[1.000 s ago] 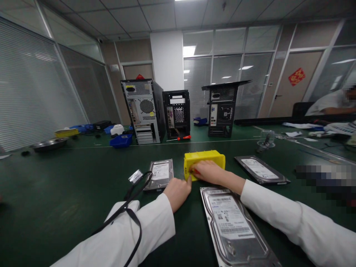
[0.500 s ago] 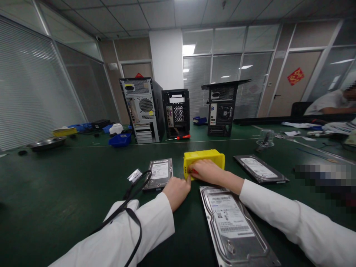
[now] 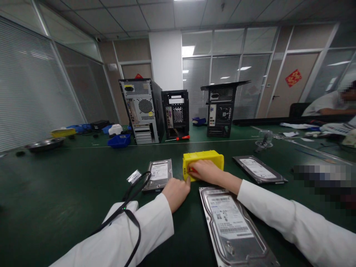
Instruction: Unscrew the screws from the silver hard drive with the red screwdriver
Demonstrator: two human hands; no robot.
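Note:
A yellow plastic parts bin (image 3: 204, 155) lies on the table with its open side toward me. My left hand (image 3: 176, 193) is closed at its lower left corner, fingertips on the rim. My right hand (image 3: 204, 171) reaches into the opening with bent fingers; a small red thing shows by the fingertips, mostly hidden. One hard drive (image 3: 160, 172) lies left of the bin, behind my left hand. A larger-looking hard drive (image 3: 229, 222) rests under my right forearm, label up. To the right is another hard drive (image 3: 258, 168).
Computer cases (image 3: 146, 111) stand at the back, with a red-handled screwdriver (image 3: 182, 138) before them. A blue bin (image 3: 119, 141) and a metal bowl (image 3: 44, 144) sit at left. A clear cup (image 3: 264, 139) is at right. A black cord (image 3: 125, 207) hangs over my left sleeve. A person sits far right.
The view has shifted very slightly. Both hands stay at the yellow bin, with no clear movement of the bin or the hard drives.

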